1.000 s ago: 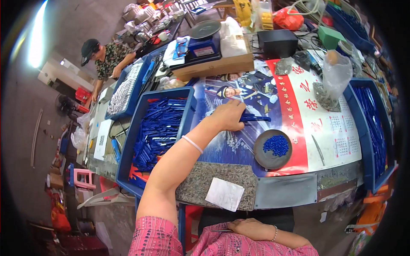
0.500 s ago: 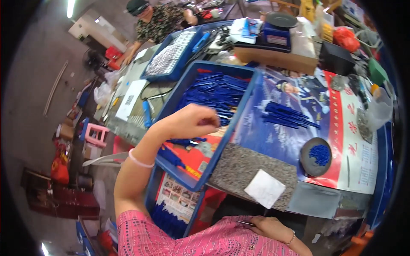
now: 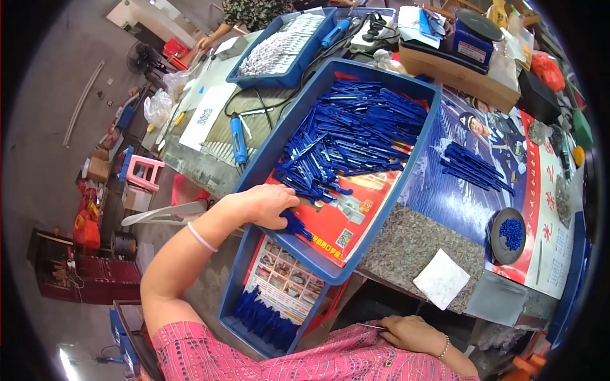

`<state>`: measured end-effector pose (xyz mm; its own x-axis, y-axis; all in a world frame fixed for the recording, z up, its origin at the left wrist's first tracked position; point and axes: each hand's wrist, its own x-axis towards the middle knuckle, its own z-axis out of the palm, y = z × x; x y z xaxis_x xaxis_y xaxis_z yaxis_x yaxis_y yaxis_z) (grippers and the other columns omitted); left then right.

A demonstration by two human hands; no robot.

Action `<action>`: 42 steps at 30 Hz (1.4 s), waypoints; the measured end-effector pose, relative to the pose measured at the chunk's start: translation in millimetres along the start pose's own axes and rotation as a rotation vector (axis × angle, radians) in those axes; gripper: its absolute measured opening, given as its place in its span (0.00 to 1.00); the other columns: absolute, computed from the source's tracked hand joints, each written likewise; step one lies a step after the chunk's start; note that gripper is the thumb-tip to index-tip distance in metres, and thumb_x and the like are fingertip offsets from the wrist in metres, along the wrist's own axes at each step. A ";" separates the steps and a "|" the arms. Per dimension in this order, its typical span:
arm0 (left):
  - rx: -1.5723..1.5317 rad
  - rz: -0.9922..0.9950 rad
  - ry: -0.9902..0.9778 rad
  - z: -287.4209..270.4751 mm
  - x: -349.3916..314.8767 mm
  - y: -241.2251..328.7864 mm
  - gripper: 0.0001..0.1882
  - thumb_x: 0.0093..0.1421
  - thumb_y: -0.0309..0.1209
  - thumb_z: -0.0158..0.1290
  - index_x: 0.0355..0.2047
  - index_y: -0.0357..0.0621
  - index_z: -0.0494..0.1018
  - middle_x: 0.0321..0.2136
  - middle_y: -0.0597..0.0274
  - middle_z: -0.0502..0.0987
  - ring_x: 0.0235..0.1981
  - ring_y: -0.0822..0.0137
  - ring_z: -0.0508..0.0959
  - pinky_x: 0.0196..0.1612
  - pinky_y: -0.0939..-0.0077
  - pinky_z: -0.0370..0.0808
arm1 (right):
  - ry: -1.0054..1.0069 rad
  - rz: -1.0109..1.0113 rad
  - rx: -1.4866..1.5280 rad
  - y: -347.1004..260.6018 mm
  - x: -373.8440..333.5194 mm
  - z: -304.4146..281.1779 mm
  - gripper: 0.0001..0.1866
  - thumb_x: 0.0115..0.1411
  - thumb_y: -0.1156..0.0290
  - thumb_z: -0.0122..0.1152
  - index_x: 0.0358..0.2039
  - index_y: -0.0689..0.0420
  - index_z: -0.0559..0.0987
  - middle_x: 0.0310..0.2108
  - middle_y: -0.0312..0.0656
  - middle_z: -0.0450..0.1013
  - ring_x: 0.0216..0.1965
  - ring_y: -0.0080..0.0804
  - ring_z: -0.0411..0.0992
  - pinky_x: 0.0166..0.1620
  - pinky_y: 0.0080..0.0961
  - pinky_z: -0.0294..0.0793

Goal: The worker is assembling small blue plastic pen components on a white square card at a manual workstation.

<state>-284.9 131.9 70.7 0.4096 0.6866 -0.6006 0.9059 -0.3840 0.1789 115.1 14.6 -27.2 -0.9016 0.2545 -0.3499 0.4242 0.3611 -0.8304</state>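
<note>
The left hand (image 3: 267, 206) reaches into the near left part of the blue tray (image 3: 325, 273), its fingers (image 3: 288, 201) curled close together and touching a small bunch of blue sticks (image 3: 296, 227); whether they are closed around it cannot be told, as the tips are hidden. A larger heap of blue sticks (image 3: 356, 127) lies beyond. The right hand (image 3: 412, 334) rests on the pink shirt (image 3: 305, 363), fingers folded loosely over a thin metal tool (image 3: 370, 326).

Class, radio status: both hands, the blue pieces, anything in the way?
Left hand at slim blue plastic pieces inside large blue rectangular plastic tray. Right hand on pink patterned cloth, holding thin metallic tool. Nothing visibly blocking left hand.
</note>
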 end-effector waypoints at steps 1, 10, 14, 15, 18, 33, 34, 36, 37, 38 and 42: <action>0.041 0.013 -0.025 -0.4 3.7 -0.4 0.17 0.45 0.33 0.54 0.35 0.37 0.71 0.35 0.53 0.72 0.41 0.53 0.72 0.44 0.63 0.71 | -0.015 0.026 -0.009 0.0 0.8 0.4 0.16 0.59 0.62 0.51 0.42 0.61 0.71 0.34 0.51 0.72 0.35 0.51 0.72 0.37 0.41 0.72; -0.100 0.080 0.031 9.2 5.6 -17.1 0.15 0.45 0.32 0.48 0.33 0.37 0.70 0.32 0.50 0.72 0.37 0.49 0.73 0.41 0.60 0.71 | 0.046 0.032 0.004 -6.3 3.8 3.9 0.13 0.58 0.65 0.50 0.35 0.63 0.70 0.32 0.54 0.72 0.32 0.55 0.73 0.35 0.46 0.72; -0.074 0.080 0.059 15.0 1.2 -19.4 0.15 0.47 0.34 0.47 0.33 0.37 0.70 0.31 0.50 0.72 0.36 0.48 0.73 0.40 0.59 0.71 | -0.016 0.049 -0.048 -5.7 3.5 5.6 0.14 0.59 0.63 0.51 0.38 0.62 0.70 0.31 0.52 0.72 0.33 0.52 0.73 0.35 0.42 0.72; -0.071 0.085 0.059 14.9 1.1 -18.2 0.15 0.47 0.34 0.47 0.33 0.37 0.70 0.31 0.50 0.72 0.36 0.48 0.73 0.40 0.59 0.71 | -0.004 0.036 -0.037 -4.7 2.8 6.6 0.14 0.58 0.63 0.51 0.37 0.61 0.70 0.31 0.52 0.72 0.33 0.52 0.73 0.35 0.42 0.72; -0.069 0.072 0.034 11.2 1.4 -14.2 0.15 0.47 0.35 0.48 0.32 0.38 0.70 0.30 0.50 0.71 0.35 0.48 0.73 0.40 0.59 0.70 | 0.022 0.046 -0.047 -4.3 0.9 6.5 0.13 0.59 0.64 0.51 0.37 0.61 0.70 0.31 0.52 0.72 0.33 0.52 0.72 0.35 0.42 0.71; -0.044 -0.025 -0.130 2.9 3.7 -2.1 0.22 0.48 0.41 0.50 0.38 0.37 0.73 0.35 0.46 0.74 0.39 0.49 0.74 0.43 0.61 0.71 | 0.127 0.004 -0.063 -4.6 -13.7 16.1 0.11 0.58 0.68 0.49 0.34 0.64 0.69 0.31 0.55 0.72 0.31 0.54 0.73 0.34 0.45 0.73; -0.042 -0.020 -0.125 2.5 2.1 -1.9 0.22 0.48 0.41 0.50 0.38 0.37 0.73 0.34 0.46 0.74 0.39 0.48 0.74 0.43 0.61 0.71 | 0.133 0.007 -0.073 -4.3 -13.8 16.3 0.11 0.58 0.68 0.49 0.33 0.64 0.69 0.31 0.55 0.72 0.31 0.54 0.73 0.34 0.45 0.73; -0.036 -0.017 -0.123 1.3 -0.2 -0.3 0.22 0.48 0.41 0.50 0.38 0.37 0.73 0.34 0.46 0.75 0.38 0.48 0.74 0.43 0.61 0.71 | 0.133 -0.003 -0.067 -4.0 -13.6 17.4 0.11 0.58 0.68 0.49 0.33 0.64 0.69 0.31 0.55 0.72 0.31 0.54 0.73 0.33 0.45 0.73; -0.042 -0.029 -0.136 0.0 -0.5 0.8 0.22 0.49 0.42 0.50 0.39 0.37 0.73 0.34 0.45 0.75 0.38 0.48 0.74 0.43 0.61 0.71 | 0.133 -0.009 -0.067 -4.1 -13.6 17.6 0.10 0.57 0.68 0.49 0.33 0.64 0.69 0.30 0.55 0.72 0.31 0.54 0.73 0.33 0.44 0.73; -0.048 -0.040 -0.149 -1.2 -0.6 2.0 0.22 0.50 0.42 0.50 0.39 0.37 0.73 0.34 0.45 0.75 0.38 0.48 0.74 0.43 0.60 0.71 | 0.136 -0.012 -0.066 -4.6 -13.6 18.0 0.10 0.57 0.68 0.49 0.33 0.64 0.69 0.30 0.55 0.72 0.31 0.54 0.73 0.33 0.44 0.73; -0.067 -0.009 -0.137 -2.5 -0.9 4.6 0.24 0.51 0.45 0.50 0.40 0.37 0.72 0.34 0.45 0.75 0.38 0.48 0.75 0.43 0.60 0.71 | 0.094 -0.021 -0.076 -7.3 -12.3 18.0 0.10 0.57 0.69 0.48 0.33 0.63 0.69 0.30 0.54 0.72 0.30 0.53 0.73 0.32 0.44 0.73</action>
<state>-280.9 131.1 74.0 0.3873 0.5976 -0.7020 0.9164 -0.3330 0.2220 121.6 -7.3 -24.7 -0.8998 0.3279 -0.2878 0.4139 0.4332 -0.8006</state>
